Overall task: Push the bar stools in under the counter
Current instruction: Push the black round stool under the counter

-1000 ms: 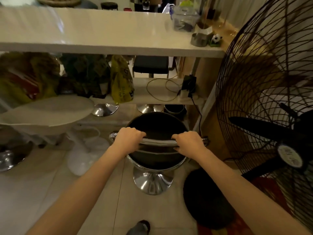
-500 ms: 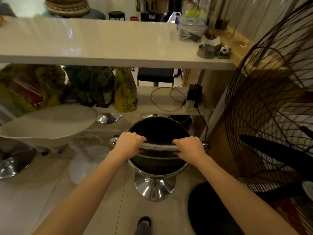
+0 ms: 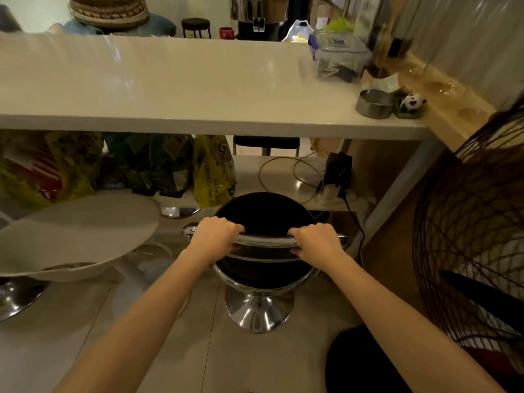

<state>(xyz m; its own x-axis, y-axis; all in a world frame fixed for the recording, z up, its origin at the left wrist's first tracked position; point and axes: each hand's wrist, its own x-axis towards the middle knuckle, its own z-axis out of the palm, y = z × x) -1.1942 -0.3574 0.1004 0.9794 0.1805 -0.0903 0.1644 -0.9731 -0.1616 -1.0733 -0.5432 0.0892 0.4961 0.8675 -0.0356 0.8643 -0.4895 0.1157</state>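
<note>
Left grip: my left hand (image 3: pixel 213 239) is curled over the chrome back rail (image 3: pixel 266 240) of the black bar stool (image 3: pixel 265 222), knuckles up, at the rail's left end.
Right grip: my right hand (image 3: pixel 317 241) is wrapped round the same rail toward its right end, fingers folded over the top.
Black bar stool: centre of the frame, slightly below the middle; its round seat sits just in front of the surface's (image 3: pixel 181 83) front edge, and its chrome base (image 3: pixel 258 310) stands on the tiled floor nearer to me.
White stool: a pale round seat (image 3: pixel 76 234) at the left of the frame, beside the black stool, with a chrome base (image 3: pixel 17 299) at the lower left edge.
Under the surface: a lower shelf (image 3: pixel 283 177) carries a yellow bag (image 3: pixel 214 171), darker bags to its left and a looped cable (image 3: pixel 286 171).
On the surface: a metal tin (image 3: pixel 373 104) and a panda figure (image 3: pixel 411 102) at the upper right.
Right edge: a large wire-guarded fan (image 3: pixel 470 236).
</note>
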